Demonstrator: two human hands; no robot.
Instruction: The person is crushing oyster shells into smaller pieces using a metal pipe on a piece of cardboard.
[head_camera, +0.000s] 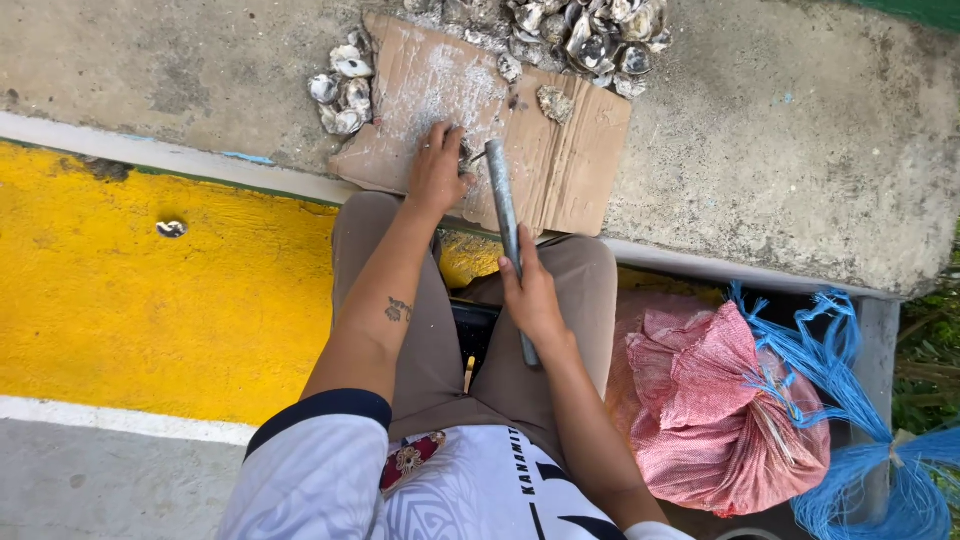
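Grey metal rod (508, 235), long, straight, grasped by right hand (530, 295), left hand (438, 170) pinning shell (468, 155) on cardboard (570, 170)

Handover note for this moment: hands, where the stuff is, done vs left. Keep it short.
Left hand: pressing a shell down on the cardboard sheet, shell mostly hidden under the fingers.
Right hand: closed grip on a metal rod, tip at the shell.
Shells: small pile at the cardboard's left, bigger heap at the top.
Pink mesh sack to the right.
Done versus left: cannot tell.
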